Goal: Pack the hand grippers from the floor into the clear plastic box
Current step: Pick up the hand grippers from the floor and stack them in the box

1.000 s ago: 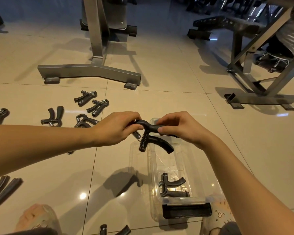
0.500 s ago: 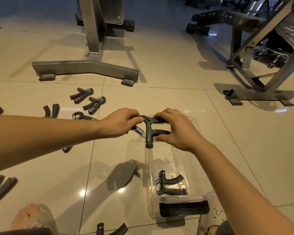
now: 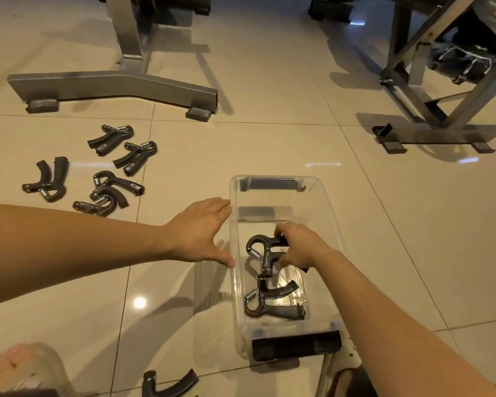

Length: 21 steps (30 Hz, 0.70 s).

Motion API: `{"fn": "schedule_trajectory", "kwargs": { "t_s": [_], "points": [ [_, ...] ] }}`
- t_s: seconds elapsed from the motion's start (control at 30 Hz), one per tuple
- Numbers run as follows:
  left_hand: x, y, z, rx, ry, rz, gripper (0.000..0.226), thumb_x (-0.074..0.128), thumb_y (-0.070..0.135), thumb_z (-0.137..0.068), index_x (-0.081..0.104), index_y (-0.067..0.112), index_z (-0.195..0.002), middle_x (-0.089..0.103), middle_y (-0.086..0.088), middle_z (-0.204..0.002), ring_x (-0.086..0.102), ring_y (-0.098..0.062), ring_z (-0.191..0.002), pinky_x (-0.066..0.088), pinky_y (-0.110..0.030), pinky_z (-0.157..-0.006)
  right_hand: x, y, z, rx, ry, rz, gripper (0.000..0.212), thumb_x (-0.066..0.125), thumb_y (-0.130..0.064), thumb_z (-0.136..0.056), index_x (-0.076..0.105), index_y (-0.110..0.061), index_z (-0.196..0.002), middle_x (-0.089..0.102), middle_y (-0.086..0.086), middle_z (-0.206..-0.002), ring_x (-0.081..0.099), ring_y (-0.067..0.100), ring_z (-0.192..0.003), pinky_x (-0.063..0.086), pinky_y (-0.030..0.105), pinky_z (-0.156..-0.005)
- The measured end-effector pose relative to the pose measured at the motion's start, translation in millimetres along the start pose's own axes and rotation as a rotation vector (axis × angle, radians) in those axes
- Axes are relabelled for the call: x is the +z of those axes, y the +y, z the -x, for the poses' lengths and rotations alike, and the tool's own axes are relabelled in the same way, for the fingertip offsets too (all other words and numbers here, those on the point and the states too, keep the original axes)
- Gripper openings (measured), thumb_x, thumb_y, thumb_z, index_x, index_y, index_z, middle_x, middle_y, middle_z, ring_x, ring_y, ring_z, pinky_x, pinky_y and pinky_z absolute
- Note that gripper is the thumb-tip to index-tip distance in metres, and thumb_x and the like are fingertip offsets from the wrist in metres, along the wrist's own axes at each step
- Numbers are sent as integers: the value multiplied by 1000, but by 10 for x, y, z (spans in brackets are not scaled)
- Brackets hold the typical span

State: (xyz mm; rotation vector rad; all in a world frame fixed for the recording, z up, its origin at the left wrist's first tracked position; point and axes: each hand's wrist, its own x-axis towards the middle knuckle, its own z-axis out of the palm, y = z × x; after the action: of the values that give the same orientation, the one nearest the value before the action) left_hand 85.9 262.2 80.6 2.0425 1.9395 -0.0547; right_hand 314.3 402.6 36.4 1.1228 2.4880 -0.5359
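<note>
You work on a glossy beige tiled floor (image 3: 269,81) crossed by thin dark grout lines (image 3: 269,123). A grey steel equipment base (image 3: 112,84) on dark rubber feet (image 3: 42,106) stands ahead to your left. A second steel frame (image 3: 438,136) stands ahead to your right. A bright lamp reflection (image 3: 139,302) shows on a near tile.

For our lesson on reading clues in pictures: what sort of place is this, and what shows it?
Probably a gym: heavy steel equipment frames stand on a glossy tiled floor, and spring hand grippers lie scattered beside a clear plastic box.
</note>
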Motion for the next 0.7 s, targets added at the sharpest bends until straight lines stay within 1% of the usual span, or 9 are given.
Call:
{"fn": "schedule_trajectory", "kwargs": {
  "t_s": [0.07,0.13,0.2,0.3,0.37,0.5,0.6,0.7],
  "points": [
    [23,-24,-4,8,9,5,134,50,97,-63,12,15,-161,2,-4,-169,2,-22,-155,6,-37,-126,213,61,-74,-2,-27,96,69,90,-38,-67,54,-24,-123,57,1,-123,53,25,-111,50,45,-92],
    [33,-44,-12,21,-9,23,132,52,95,-65,8,17,-162,-2,-1,-169,-2,-18,-155,1,-34,-124,376,113,-125,-29,-42,186,66,87,-38,-70,52,-23,-125,55,1,-123,51,26,-114,48,45,-94],
    [43,-58,-20,31,-7,33,132,50,95,-65,6,17,-162,-2,0,-169,-3,-17,-155,1,-33,-124,495,161,-170,-59,-31,259,60,81,-33,-75,51,-23,-127,54,1,-123,51,27,-118,43,46,-100],
    [53,-69,-24,36,-2,49,132,50,95,-64,5,18,-162,-2,0,-169,-1,-16,-155,1,-31,-122,593,227,-222,-67,-8,295,57,73,-26,-80,48,-23,-131,54,2,-127,50,27,-123,30,49,-115],
    [55,-66,-26,36,3,78,132,53,94,-64,6,19,-162,-3,1,-169,0,-16,-155,1,-29,-121,637,266,-256,-73,8,289,57,72,-25,-81,48,-24,-133,55,1,-128,50,26,-123,25,48,-119],
    [45,-66,-28,37,7,138,132,56,93,-62,7,21,-162,-3,6,-169,2,-13,-154,1,-25,-119,707,324,-329,-89,50,222,61,77,-30,-79,50,-26,-134,56,-1,-128,49,24,-124,28,39,-116],
    [41,-67,-41,40,7,153,132,56,93,-62,7,22,-162,-3,7,-169,3,-13,-154,2,-25,-119,764,333,-354,-77,34,178,68,77,-32,-80,50,-26,-142,52,-1,-135,44,23,-130,27,39,-118],
    [47,-74,-46,37,5,168,132,56,94,-61,7,24,-161,-3,9,-169,3,-12,-154,5,-27,-120,785,325,-360,-52,17,111,66,75,-28,-83,51,-25,-144,50,-2,-138,44,23,-128,35,38,-112]
  ]
}}
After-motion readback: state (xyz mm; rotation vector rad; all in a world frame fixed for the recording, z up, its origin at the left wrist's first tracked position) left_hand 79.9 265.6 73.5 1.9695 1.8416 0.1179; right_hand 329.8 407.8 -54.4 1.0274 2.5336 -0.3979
